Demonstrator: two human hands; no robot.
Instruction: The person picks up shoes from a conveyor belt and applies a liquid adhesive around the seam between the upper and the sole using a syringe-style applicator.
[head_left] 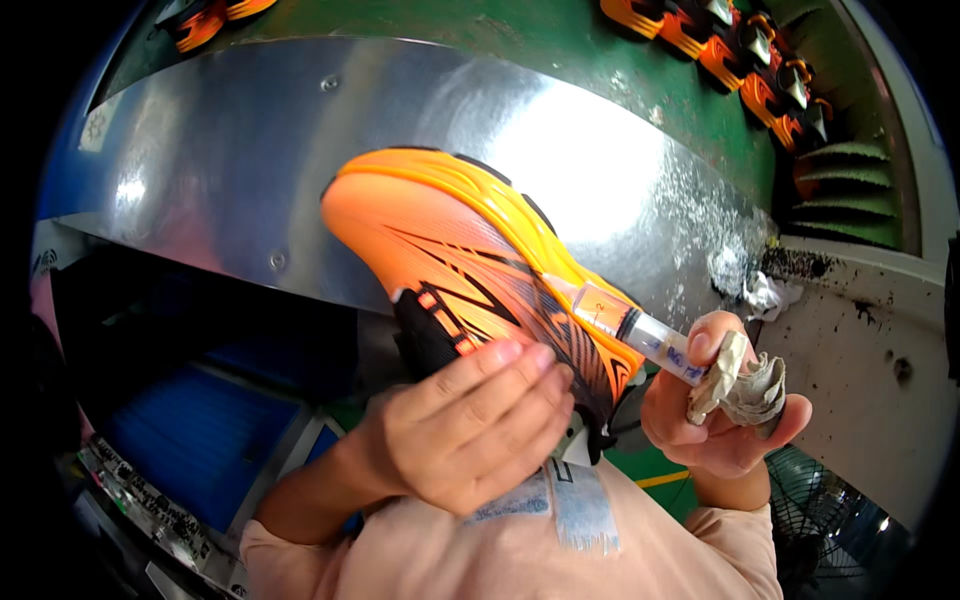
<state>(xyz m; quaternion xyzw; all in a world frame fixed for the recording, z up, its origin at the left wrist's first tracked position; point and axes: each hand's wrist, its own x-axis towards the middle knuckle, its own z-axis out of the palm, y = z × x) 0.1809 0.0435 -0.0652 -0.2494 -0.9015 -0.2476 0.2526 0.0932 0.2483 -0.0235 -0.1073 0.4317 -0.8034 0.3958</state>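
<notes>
An orange running shoe [470, 250] with black markings and a yellow-orange sole lies tilted on its side, toe toward the far left. My left hand [480, 430] is closed on the shoe near its black collar, fingers together; the thumb is hidden. My right hand [720, 420] grips a clear plastic syringe [650, 340], its barrel slanting across the heel part of the sole. The tip points to the seam between sole and upper; whether it touches, I cannot tell. Crumpled beige wrapping [745, 385] sits round the syringe's rear end, between my fingers.
A shiny metal ledge [230, 150] runs behind and under the shoe. Beyond it, a green surface [500, 40] carries several similar shoes [720, 60] at the far right. Crumpled white paper [770, 297] lies by the ledge's right end. A black fan [810, 500] stands lower right.
</notes>
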